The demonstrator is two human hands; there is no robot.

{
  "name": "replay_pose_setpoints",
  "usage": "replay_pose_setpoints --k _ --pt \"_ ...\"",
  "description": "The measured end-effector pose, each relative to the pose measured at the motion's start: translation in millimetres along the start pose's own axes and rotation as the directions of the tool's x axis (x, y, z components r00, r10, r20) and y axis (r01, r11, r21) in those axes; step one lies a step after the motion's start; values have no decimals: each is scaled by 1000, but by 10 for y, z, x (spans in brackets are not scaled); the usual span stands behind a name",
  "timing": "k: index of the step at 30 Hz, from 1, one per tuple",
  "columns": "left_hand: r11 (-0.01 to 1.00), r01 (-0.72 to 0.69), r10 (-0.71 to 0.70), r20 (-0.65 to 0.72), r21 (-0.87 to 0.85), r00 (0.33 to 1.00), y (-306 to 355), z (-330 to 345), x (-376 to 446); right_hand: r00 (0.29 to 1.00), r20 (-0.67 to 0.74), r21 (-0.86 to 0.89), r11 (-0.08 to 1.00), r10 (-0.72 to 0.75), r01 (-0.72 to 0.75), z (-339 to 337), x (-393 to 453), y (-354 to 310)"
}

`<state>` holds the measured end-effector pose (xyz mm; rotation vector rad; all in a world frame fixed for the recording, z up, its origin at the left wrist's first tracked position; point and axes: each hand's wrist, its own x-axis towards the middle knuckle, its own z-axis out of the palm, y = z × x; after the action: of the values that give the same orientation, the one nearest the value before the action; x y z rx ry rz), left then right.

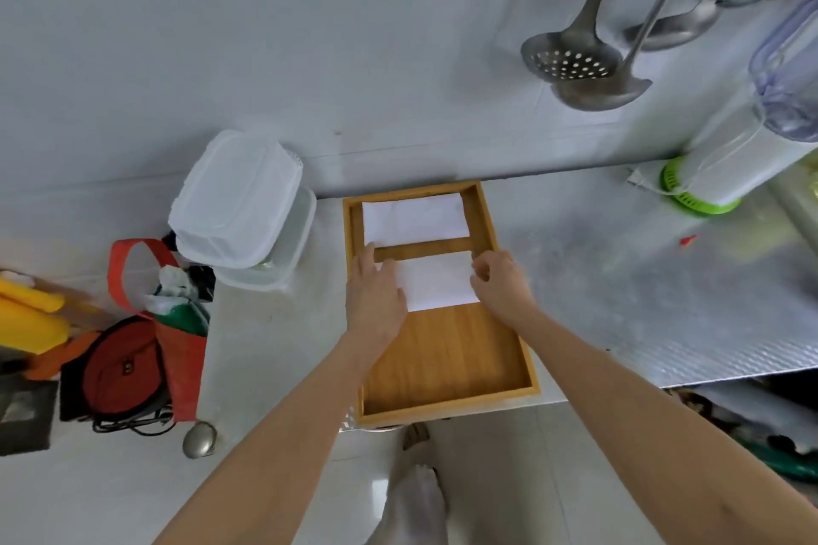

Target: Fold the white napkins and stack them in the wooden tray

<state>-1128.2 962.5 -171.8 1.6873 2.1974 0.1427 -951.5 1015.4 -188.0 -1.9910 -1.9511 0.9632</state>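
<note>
Surface: a pale grey surface (619, 279) runs along a light tiled wall; its near edge drops to a white tiled floor.
Room: metal ladles and a slotted spoon (571, 53) hang on the wall at far right; a blender (743, 155) with a green base stands below them. Stacked clear plastic containers (241, 208) sit left of the tray, with a red bag (172, 323) nearer on the left.
Wooden tray (447, 367): light wood, rectangular, lying lengthwise at the middle of the surface, its near end at the surface's edge.
Far napkin (416, 219): white, folded to a rectangle, flat at the tray's far end.
Near napkin (438, 285): white, folded, lying in the tray just nearer than the first, a strip of wood between them.
Left hand (376, 292): fingers straight, pressing flat on the near napkin's left end.
Right hand (500, 283): fingers curled, pinching the near napkin's right edge.
</note>
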Motion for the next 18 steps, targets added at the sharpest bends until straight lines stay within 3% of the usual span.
replay_pose_setpoints --k 3,6,9,13,18 --pt "982 -188 188 -20 0 982 381 -98 -53 997 -66 97 995 36 -30 -234 -190 153" --pt "957 -280 286 104 -71 952 962 -64 -255 994 -46 119 988 100 -94 -549 -565 586" --pt "905 -421 423 248 -66 871 1654 203 -592 962 -137 160 964 237 -214 -906 -1153 1251" --pt "757 -653 620 347 -28 704 2685 659 -1389 849 -311 268 896 427 -353 -1395 -2343 2272" --pt "463 -886 790 462 -16 404 3944 1256 -2945 587 -475 428 755 655 -496 -1795 -4251 3513"
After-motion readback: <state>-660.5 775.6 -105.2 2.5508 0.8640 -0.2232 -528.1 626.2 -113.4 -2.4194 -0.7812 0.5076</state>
